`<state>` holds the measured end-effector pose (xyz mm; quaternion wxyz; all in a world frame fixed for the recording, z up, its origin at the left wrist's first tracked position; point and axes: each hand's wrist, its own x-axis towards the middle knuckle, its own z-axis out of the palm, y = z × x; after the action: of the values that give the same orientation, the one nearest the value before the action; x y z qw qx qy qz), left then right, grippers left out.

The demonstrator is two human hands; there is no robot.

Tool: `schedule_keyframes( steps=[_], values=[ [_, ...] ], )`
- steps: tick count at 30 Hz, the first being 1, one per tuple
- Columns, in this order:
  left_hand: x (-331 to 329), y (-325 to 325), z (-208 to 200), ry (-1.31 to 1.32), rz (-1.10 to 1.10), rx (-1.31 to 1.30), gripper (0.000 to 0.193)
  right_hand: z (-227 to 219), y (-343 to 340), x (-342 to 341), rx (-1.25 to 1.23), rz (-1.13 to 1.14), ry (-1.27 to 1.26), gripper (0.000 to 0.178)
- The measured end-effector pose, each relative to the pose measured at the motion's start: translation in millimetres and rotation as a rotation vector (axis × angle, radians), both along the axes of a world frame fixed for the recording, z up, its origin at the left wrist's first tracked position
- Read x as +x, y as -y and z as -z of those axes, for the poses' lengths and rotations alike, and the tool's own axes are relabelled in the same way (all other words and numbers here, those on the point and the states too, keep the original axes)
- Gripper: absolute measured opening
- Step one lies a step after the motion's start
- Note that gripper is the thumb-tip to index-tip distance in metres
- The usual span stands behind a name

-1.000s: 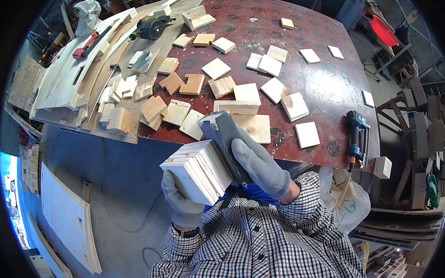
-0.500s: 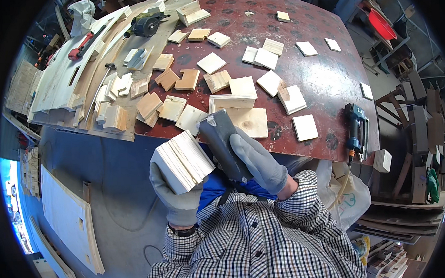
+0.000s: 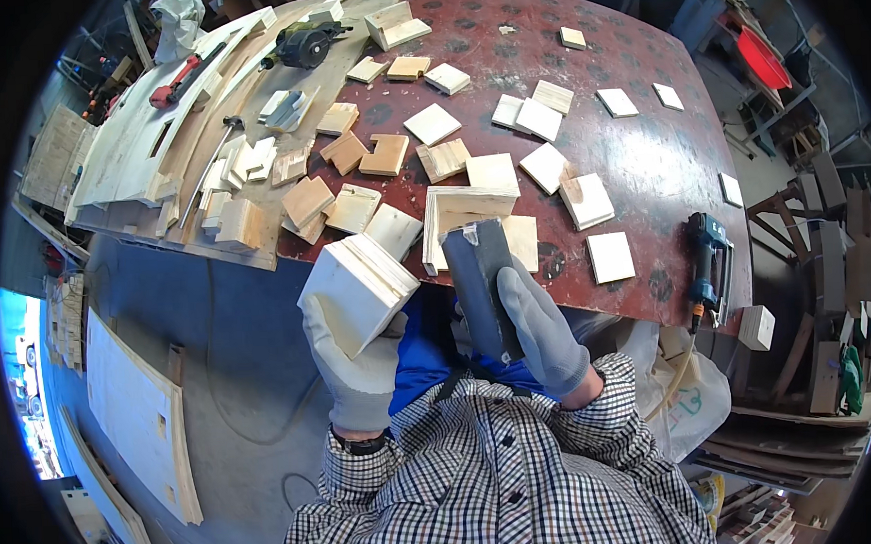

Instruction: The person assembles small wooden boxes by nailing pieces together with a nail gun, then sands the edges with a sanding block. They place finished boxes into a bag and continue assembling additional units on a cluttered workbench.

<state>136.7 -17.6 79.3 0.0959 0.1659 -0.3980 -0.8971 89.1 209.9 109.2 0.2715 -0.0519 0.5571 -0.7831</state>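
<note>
My left hand (image 3: 356, 380), in a grey work glove, is wrapped round a pale layered wooden block (image 3: 351, 287), its edges showing several thin layers. My right hand (image 3: 547, 337), gloved too, grips a long dark grey sanding block (image 3: 479, 288) with a worn pale patch at its far end. The two blocks are held side by side in front of me, apart from each other, at the near edge of the table. Behind them on the table stands an L-shaped wooden piece (image 3: 464, 205).
Many square wooden pieces (image 3: 434, 123) are scattered over the dark red table (image 3: 637, 205). A nail gun (image 3: 707, 260) with a hose lies at its right edge. On the left are plywood boards (image 3: 124, 145), a hammer (image 3: 218, 145), a red-handled tool (image 3: 175, 86) and a dark power tool (image 3: 307, 46).
The wooden block has turned in my left hand, showing more of its flat face. My right hand has moved the sanding block right, away from it. The view has shifted slightly.
</note>
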Motion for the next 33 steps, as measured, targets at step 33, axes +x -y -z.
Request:
schedule_keyframes(
  steps=[33],
  values=[
    [-6,-17,-9,-0.033,-0.002,0.368,0.067,68,7,-11,0.921,0.425,-1.346,0.056]
  ],
)
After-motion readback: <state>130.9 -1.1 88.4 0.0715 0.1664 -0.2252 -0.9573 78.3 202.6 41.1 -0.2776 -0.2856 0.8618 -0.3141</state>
